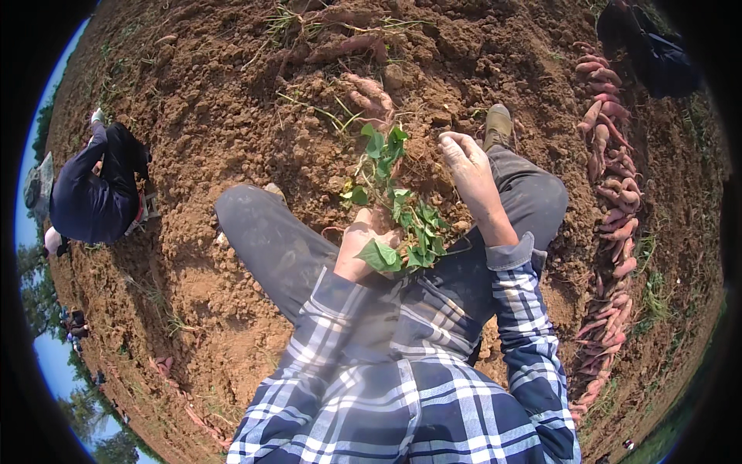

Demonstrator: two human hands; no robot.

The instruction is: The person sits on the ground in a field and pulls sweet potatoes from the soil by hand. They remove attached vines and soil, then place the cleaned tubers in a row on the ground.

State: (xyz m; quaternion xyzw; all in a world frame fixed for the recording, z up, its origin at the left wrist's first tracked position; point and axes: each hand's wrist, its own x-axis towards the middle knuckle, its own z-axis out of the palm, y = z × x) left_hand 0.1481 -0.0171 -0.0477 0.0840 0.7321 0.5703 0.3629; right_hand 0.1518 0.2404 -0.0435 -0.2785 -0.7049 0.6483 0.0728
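Note:
My left hand (362,240) is closed around the stem end of a leafy sweet potato vine (426,232), low between my knees. Green leaves partly cover its fingers, so the exact grip is hidden. The vine's upper leaves (385,148) reach toward a cluster of reddish sweet potatoes (371,95) lying on the loose soil ahead. To the right of the vine, my right hand (466,159) is raised above my right shin, its fingers loosely bent. I see nothing held in it, and it does not touch the leaves.
A long row of sweet potatoes (614,197) lies on my right. More roots (348,49) show in the clods ahead. At left a person in dark clothes (95,185) sits low on a stool. A dark-clothed figure (655,52) is at the upper right. Another root line (191,409) runs lower left.

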